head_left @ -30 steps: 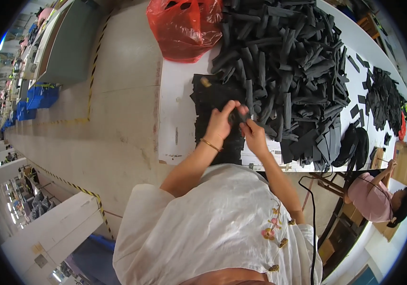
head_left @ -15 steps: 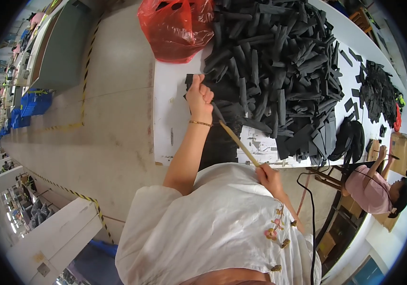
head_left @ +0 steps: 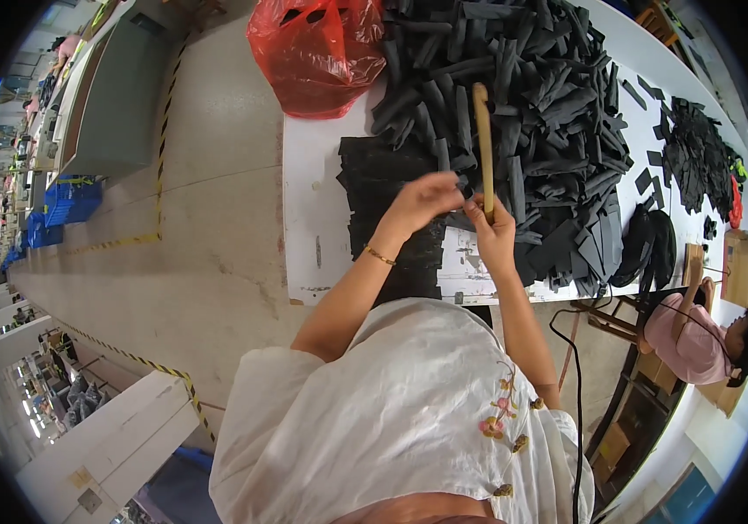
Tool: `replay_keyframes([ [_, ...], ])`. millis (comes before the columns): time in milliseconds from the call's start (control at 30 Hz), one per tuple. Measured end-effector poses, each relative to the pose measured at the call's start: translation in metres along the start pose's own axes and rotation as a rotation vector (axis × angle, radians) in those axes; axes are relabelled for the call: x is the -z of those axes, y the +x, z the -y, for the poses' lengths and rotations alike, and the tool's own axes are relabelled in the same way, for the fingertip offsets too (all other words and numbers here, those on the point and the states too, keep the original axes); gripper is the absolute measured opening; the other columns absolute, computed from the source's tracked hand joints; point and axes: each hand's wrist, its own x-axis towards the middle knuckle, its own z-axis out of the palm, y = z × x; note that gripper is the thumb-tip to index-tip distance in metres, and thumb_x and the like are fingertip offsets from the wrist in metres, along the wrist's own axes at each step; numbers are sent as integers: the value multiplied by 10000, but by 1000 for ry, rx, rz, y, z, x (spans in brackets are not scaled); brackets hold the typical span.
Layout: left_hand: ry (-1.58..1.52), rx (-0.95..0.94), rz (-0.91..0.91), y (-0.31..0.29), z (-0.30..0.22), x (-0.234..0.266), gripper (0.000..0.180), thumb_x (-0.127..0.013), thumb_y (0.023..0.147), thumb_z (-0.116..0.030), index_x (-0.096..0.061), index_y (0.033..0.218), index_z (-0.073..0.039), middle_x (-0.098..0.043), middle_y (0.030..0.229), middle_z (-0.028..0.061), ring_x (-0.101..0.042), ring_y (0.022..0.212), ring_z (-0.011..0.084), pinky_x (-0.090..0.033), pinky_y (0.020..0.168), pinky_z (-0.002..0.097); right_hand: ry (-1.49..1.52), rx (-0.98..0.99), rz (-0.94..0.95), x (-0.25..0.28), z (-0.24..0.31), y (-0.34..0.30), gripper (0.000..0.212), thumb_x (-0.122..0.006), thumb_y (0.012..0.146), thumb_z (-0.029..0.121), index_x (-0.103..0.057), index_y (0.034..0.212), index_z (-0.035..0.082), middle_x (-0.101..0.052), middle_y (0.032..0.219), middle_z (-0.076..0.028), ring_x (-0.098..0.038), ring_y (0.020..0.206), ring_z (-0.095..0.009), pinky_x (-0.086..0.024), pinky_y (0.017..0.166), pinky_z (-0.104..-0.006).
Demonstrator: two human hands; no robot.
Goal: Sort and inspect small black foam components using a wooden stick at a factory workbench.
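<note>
Red plastic bag [head_left: 317, 65], on the white table [head_left: 311, 192]. Black strips [head_left: 391, 244], laid in a flat stack, nearer the wearer. Left hand [head_left: 429, 199], over the stack's right side, blurred — from here I cannot tell its grip. Pale stick [head_left: 485, 144], upper end over the heap of dark rolls [head_left: 548, 113]. Right hand [head_left: 494, 229] — thumb and fingers pinching the stick's lower end.

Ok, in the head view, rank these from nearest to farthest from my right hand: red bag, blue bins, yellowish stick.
1. Yellowish stick: held in your right hand.
2. Red bag: ahead, to the left.
3. Blue bins: at the far left.
</note>
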Motion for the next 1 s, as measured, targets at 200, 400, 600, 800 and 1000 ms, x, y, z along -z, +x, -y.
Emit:
replay_keyframes([
  [200,-190,200,217,-18,-3,-36,397,-428,1001,-303,-483,710,-39,-389,549,-8,-456,497,115,-413,481,268,-169,158,-166,6,32,34,111,-636,900,89,-564,876,8,-498,721,5,-405,643,-71,-345,568,-233],
  [400,96,187,343,-42,20,-32,272,-400,941,-151,-526,733,-28,-596,637,85,-563,567,131,-451,509,291,306,319,-542,69,108,142,142,-605,936,178,-570,868,58,-438,639,50,-342,475,-29,-249,413,-196],
  [600,1137,-476,-36,57,27,53,129,-713,735,-169,-689,828,-85,-638,889,75,-603,820,276,-492,763,368,-400,320,-420,97,63,137,306,-567,968,284,-559,1037,-13,-533,703,-18,-475,626,-88,-396,565,-243],
  [800,1030,-285,191,91,42,93,96,-739,689,-130,-710,754,-66,-655,792,84,-613,782,262,-496,749,350,-677,186,-200,96,-3,29,111,-582,933,113,-645,1010,63,-513,671,-96,-490,570,-145,-417,557,-278],
  [1000,699,82,241,85,2,95,156,-774,705,-114,-703,806,-19,-674,787,51,-614,756,134,-481,728,277,-1062,348,58,110,18,1,147,-657,850,155,-683,982,96,-570,711,-87,-597,658,-267,-469,562,-362],
])
